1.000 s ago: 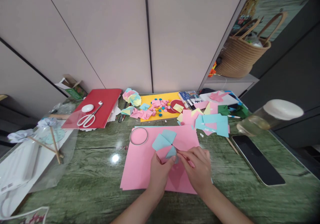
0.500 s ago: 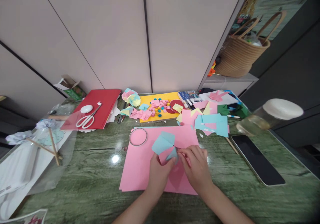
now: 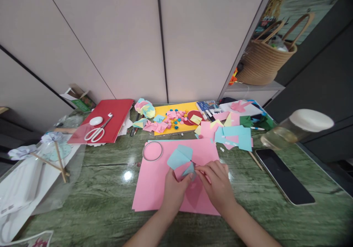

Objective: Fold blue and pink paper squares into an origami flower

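A folded piece of light blue and pink paper is raised over a stack of pink sheets. Its lower edge is pinched between the thumb and fingers of my left hand. On the right side of the same piece, the thumb and fingertips of my right hand are pressed together at its edge, near a small dark point. The fingertips hide part of the fold. A thin metal ring lies on the upper left corner of the pink sheets.
Scissors rest on a red folder at the left. Behind the sheets lie a yellow sheet with small balls and blue paper pieces. A phone and a lidded jar are at the right.
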`<control>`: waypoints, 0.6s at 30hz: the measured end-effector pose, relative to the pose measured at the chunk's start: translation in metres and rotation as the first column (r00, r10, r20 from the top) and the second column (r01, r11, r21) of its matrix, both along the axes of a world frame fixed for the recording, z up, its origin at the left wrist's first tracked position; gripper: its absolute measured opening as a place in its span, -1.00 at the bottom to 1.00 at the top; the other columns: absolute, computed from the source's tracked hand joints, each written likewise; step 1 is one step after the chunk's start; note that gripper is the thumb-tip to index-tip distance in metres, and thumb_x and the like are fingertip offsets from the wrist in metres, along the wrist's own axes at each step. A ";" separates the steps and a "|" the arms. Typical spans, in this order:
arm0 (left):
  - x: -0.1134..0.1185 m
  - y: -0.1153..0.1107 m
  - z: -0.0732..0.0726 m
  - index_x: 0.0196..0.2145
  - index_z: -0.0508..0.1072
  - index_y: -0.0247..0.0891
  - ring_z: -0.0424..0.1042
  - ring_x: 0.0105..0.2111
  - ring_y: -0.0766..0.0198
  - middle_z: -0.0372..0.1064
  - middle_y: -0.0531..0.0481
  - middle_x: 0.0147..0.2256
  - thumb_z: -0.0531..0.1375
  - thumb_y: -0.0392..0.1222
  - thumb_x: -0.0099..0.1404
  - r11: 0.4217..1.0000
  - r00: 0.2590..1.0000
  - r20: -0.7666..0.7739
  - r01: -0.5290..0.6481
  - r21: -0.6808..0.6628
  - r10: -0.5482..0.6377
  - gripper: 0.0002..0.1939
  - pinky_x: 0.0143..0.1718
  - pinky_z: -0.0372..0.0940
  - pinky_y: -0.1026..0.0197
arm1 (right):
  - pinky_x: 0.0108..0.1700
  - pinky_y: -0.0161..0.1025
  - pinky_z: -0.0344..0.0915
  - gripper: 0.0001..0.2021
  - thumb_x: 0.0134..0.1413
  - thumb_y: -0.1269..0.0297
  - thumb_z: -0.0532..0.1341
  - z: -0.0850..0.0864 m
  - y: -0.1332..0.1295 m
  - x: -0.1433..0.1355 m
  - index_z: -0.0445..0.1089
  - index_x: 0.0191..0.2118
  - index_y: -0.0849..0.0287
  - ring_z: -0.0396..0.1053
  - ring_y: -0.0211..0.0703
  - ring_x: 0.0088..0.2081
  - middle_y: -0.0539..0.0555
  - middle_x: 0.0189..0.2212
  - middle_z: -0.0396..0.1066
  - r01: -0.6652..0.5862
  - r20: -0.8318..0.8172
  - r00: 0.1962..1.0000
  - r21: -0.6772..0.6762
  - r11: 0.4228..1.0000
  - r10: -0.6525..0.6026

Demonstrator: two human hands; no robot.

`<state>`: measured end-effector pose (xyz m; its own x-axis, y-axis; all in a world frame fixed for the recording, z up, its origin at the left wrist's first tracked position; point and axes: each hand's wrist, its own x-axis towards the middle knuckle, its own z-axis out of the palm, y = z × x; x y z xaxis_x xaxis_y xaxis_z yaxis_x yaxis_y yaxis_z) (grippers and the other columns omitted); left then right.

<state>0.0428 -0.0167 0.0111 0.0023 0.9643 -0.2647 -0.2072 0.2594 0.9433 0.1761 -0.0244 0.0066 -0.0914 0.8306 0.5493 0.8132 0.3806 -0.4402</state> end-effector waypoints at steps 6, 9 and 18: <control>-0.001 0.001 0.000 -0.20 0.40 -0.37 0.42 -0.25 0.11 0.46 -0.15 -0.27 0.27 -0.24 -0.04 1.000 1.000 -0.014 0.017 0.021 -0.017 -0.61 -0.18 0.27 0.11 | -0.37 -0.23 -0.04 -0.81 0.13 0.33 0.05 0.000 0.001 -0.001 0.34 -0.45 0.15 0.18 -0.24 -0.43 0.00 -0.54 0.28 -0.003 0.026 1.000 -0.013 1.000 0.003; -0.001 0.001 -0.001 -0.19 0.39 -0.38 0.41 -0.24 0.09 0.45 -0.18 -0.24 0.27 -0.24 -0.05 1.000 1.000 -0.006 0.013 0.020 -0.013 -0.59 -0.18 0.27 0.10 | -0.36 -0.23 -0.05 -0.82 0.12 0.35 0.05 -0.001 0.000 0.000 0.34 -0.43 0.15 0.17 -0.23 -0.41 0.00 -0.53 0.29 0.005 0.028 1.000 -0.044 0.999 -0.004; -0.001 0.002 0.000 -0.25 0.40 -0.35 0.42 -0.27 0.11 0.46 -0.16 -0.28 0.30 -0.23 -0.10 0.999 1.000 0.007 -0.028 -0.027 0.028 -0.61 -0.25 0.30 0.14 | -0.35 -0.22 -0.04 -0.87 0.09 0.29 0.10 -0.004 -0.001 0.003 0.38 -0.38 0.11 0.20 -0.24 -0.41 0.00 -0.51 0.30 0.008 0.060 0.998 -0.033 0.999 -0.006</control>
<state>0.0420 -0.0149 0.0108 -0.0223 0.9566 -0.2905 -0.2219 0.2786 0.9344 0.1788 -0.0256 0.0029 -0.1177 0.8488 0.5155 0.8411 0.3611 -0.4026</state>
